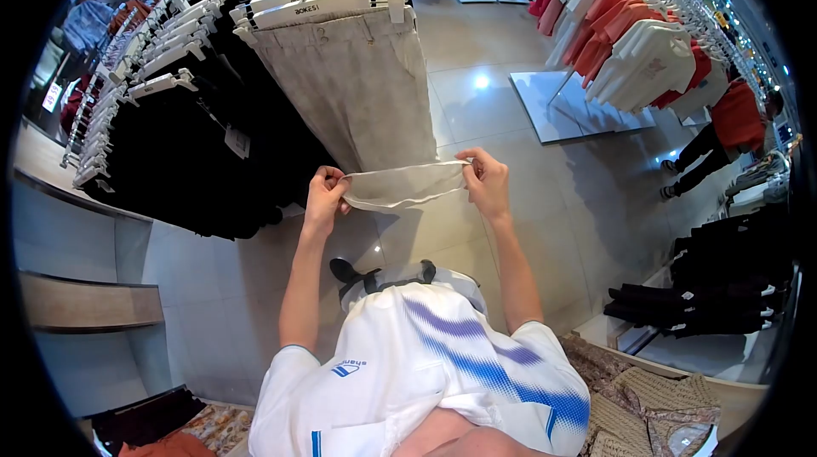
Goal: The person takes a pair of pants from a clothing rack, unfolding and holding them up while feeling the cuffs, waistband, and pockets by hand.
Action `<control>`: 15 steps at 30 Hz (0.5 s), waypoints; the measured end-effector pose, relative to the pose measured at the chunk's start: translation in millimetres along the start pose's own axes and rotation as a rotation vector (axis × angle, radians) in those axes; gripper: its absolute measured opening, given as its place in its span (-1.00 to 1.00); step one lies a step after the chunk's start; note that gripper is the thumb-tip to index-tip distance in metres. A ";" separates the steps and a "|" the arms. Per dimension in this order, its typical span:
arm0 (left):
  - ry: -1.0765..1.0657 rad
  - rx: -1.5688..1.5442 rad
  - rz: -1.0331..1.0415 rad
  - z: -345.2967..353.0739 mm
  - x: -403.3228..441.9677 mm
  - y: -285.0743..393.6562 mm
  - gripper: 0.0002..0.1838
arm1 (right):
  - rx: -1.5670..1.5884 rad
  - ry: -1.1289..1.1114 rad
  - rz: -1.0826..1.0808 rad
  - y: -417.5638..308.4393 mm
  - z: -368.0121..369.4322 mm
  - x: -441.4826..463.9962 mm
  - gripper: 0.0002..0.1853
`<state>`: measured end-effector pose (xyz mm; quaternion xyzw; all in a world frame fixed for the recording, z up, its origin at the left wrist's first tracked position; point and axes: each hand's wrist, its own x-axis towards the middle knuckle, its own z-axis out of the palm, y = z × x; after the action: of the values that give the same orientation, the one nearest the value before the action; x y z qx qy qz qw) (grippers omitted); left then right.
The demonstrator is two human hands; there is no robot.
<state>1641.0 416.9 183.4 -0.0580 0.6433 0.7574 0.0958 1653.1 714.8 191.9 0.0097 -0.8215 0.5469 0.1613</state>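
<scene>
A thin pale strip of cloth (404, 185) is stretched sideways between my two hands, its lower edge wavy. My left hand (323, 195) pinches one end, and my right hand (486, 185) pinches the other, slightly higher. Just beyond the strip hang beige trousers (353, 82), clipped to a white hanger (311, 6) at the front of a rack. The strip overlaps the lower end of these trousers in view; I cannot tell whether it is their hem.
Black trousers (187, 151) hang on the left rack. Red and white tops (642, 57) hang at the right above a white base (553, 112). A person in a red top (739, 117) stands far right. Folded dark clothes (698, 304) and shelves (94, 299) flank me.
</scene>
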 end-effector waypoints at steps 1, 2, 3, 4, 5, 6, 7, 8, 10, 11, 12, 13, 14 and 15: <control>-0.001 0.000 0.000 0.5 0.1 0.1 -0.84 | -0.022 -0.011 -0.033 2.0 -0.5 0.3 -0.83; 0.001 0.077 0.028 1.2 -0.3 -0.1 -0.86 | -0.022 -0.011 -0.032 2.7 -0.7 -0.1 -0.83; 0.004 0.155 0.056 1.8 -0.9 -0.2 -0.88 | -0.018 -0.016 -0.021 3.2 -0.8 -0.3 -0.82; 0.005 0.154 0.056 2.5 -2.1 0.3 -0.88 | -0.014 -0.022 -0.011 3.6 -0.9 -0.4 -0.80; 0.001 0.269 0.097 3.2 -3.7 1.2 -0.91 | -0.014 -0.023 -0.011 4.2 -1.6 -1.0 -0.80; -0.003 0.383 0.139 3.3 -4.9 1.5 -0.92 | -0.098 -0.022 -0.017 4.9 -3.0 -2.2 -0.84; -0.002 0.383 0.139 2.1 -4.6 -1.3 -0.92 | -0.183 -0.021 -0.023 5.9 -4.5 -3.1 -0.86; 0.055 0.640 0.341 1.1 -4.4 -4.1 -0.94 | -0.183 -0.021 -0.023 8.3 -5.6 -4.0 -0.86; 0.113 0.897 0.542 -0.6 -7.4 -8.8 -0.96 | -0.535 0.094 -0.268 13.4 -6.3 -7.0 -0.90; 0.165 1.031 0.589 1.9 -11.9 -7.2 -0.97 | -0.534 0.093 -0.267 13.2 -6.2 -10.2 -0.90; 0.217 1.164 0.635 3.2 -14.6 -6.9 -0.98 | -0.581 0.094 -0.309 12.7 -6.1 -14.6 -0.89; 0.216 1.165 0.634 3.1 -15.1 -8.2 -0.98 | -0.627 0.095 -0.351 11.9 -5.9 -18.9 -0.86; 0.241 1.193 0.615 2.8 -15.5 -9.9 -0.95 | -0.627 0.095 -0.351 10.2 -5.9 -23.1 -0.86; 0.267 1.220 0.595 2.4 -15.5 -11.4 -0.91 | -0.633 0.096 -0.375 7.8 -5.8 -27.7 -0.86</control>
<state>1658.7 419.9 176.1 0.0925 0.9493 0.2405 -0.1803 1679.3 718.7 179.3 0.0838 -0.9253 0.2268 0.2922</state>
